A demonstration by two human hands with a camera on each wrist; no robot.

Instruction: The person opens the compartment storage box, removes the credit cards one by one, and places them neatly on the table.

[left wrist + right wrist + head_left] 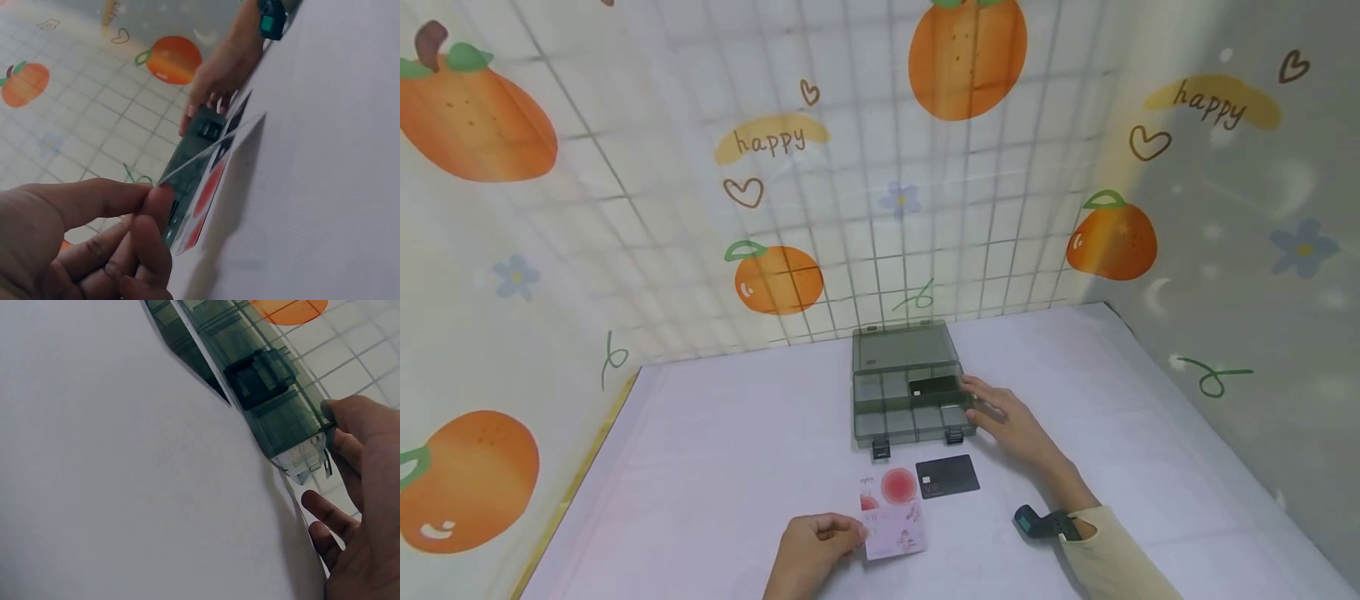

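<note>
My left hand (820, 546) pinches the left edge of a pink VIP card (897, 533) between thumb and fingers. In the left wrist view this card (206, 150) shows edge-on, raised over the table. It partly hides a white card with red circles (898, 485) lying behind it. A black VIP card (947, 477) lies to the right. Just behind stands a translucent green compartment box (868, 425), lid raised at the back. Another black card (943, 386) is in a rear compartment. My right hand (1015, 421) touches the box's right side with relaxed fingers, the thumb at the rim.
The table (737, 442) is covered with a pale cloth. A grid-like backdrop (880, 275) printed with oranges rises behind it, with curtains on both sides. A black wristband device (1041, 523) sits on my right wrist. Two dark latches (881, 450) project from the box front.
</note>
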